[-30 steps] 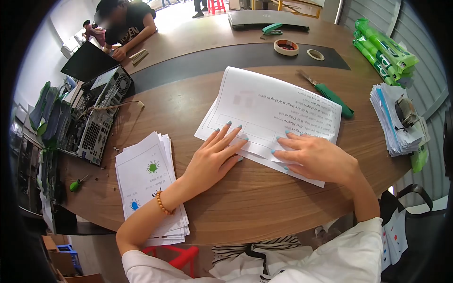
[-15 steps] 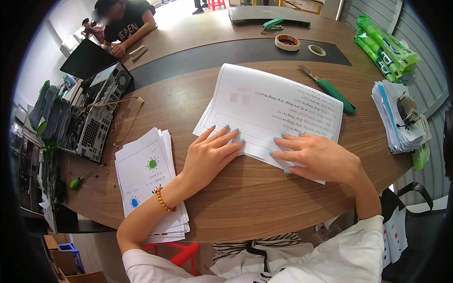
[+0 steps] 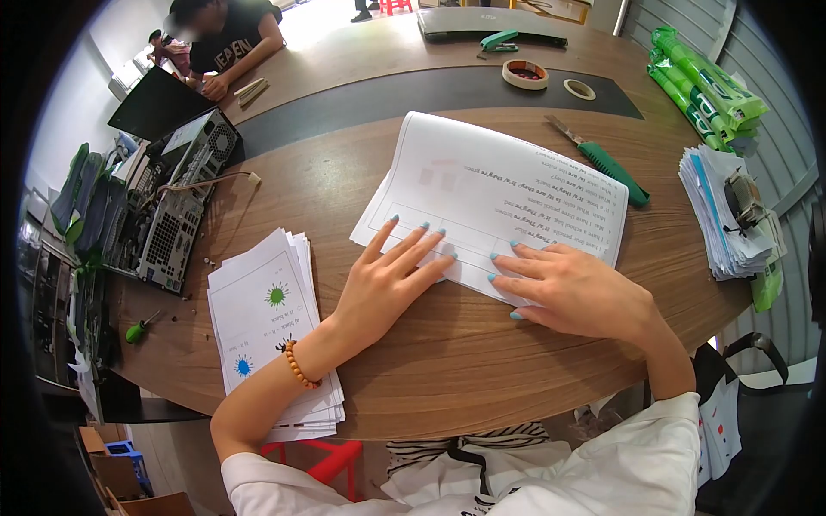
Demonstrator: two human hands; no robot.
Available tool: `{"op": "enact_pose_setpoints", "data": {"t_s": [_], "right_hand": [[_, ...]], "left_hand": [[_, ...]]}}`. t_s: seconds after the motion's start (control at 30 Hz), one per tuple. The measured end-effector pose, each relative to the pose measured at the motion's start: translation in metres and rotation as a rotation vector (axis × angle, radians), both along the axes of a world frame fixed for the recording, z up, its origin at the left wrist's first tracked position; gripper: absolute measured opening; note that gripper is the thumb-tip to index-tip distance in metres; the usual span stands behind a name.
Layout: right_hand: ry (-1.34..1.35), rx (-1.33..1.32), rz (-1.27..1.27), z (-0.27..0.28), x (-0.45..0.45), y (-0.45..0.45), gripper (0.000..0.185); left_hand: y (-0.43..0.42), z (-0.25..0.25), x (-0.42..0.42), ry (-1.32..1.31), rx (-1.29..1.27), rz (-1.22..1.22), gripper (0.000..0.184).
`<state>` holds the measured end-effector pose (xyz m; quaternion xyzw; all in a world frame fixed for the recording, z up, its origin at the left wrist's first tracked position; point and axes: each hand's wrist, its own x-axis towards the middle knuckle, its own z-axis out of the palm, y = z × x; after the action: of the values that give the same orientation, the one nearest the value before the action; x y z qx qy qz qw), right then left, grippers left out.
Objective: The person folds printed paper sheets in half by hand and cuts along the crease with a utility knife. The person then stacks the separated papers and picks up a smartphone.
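Note:
A printed paper sheet point(image 3: 482, 185) is bent over on itself on the wooden table, its far edge curled in a rounded bend. My left hand point(image 3: 391, 275) lies on the sheet's near left part, fingers spread and blue nails pointing away from me. On the near right part my right hand point(image 3: 572, 288) rests with its fingers stretched out, pressing the paper. Neither hand grips anything. Under my left forearm is a stack of printed sheets point(image 3: 258, 310) with coloured splat pictures. Beyond the right hand lies a green-handled knife point(image 3: 611, 172).
An opened computer case point(image 3: 176, 206) and a small green screwdriver point(image 3: 140, 328) are at left. Tape rolls point(image 3: 525, 75), a green stapler point(image 3: 499, 41) and a laptop point(image 3: 482, 26) lie at the back. Clipped papers point(image 3: 723, 215) and green packs point(image 3: 701, 82) sit right. Another person point(image 3: 232, 43) leans on the far side.
Both hands have slid slightly away from me over the paper. The sheet's near edge, which stuck out below my right hand, has drawn back under the hands.

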<state>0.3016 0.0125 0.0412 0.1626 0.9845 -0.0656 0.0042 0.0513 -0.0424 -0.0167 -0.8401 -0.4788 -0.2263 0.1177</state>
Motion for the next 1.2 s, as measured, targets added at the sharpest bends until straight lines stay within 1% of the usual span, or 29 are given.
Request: {"op": "enact_pose_setpoints", "data": {"t_s": [0.07,0.2,0.4,0.57,0.63,0.73,0.87,0.93,1.2], "right_hand": [[0.009,-0.001,-0.003,-0.001,-0.001,-0.001,0.040],[0.015,0.032,-0.014,-0.005,-0.004,-0.004,0.041],[0.042,0.076,-0.001,-0.009,-0.007,-0.006,0.044],[0.064,0.090,0.020,-0.006,-0.010,-0.007,0.043],[0.202,-0.159,-0.077,-0.005,-0.011,-0.008,0.036],[0.257,-0.095,-0.111,0.000,-0.011,-0.003,0.032],[0.221,-0.031,-0.024,-0.005,-0.006,0.004,0.029],[0.155,0.047,0.025,-0.007,-0.005,0.003,0.027],[0.146,0.008,0.006,-0.007,-0.005,0.002,0.027]], "left_hand": [[-0.002,0.003,0.002,0.096,0.003,-0.054,0.034],[-0.003,0.004,0.004,0.104,-0.047,-0.063,0.035],[-0.003,0.002,0.002,0.088,-0.048,-0.045,0.030],[-0.002,0.001,0.003,0.056,-0.015,-0.045,0.022],[-0.002,0.001,0.003,0.054,-0.012,-0.044,0.021],[-0.003,0.002,0.004,0.054,-0.007,-0.046,0.020],[-0.003,0.002,0.004,0.058,-0.001,-0.038,0.019],[-0.003,0.003,0.004,0.058,-0.004,-0.037,0.018],[-0.003,0.002,0.004,0.067,0.008,-0.032,0.015]]}}
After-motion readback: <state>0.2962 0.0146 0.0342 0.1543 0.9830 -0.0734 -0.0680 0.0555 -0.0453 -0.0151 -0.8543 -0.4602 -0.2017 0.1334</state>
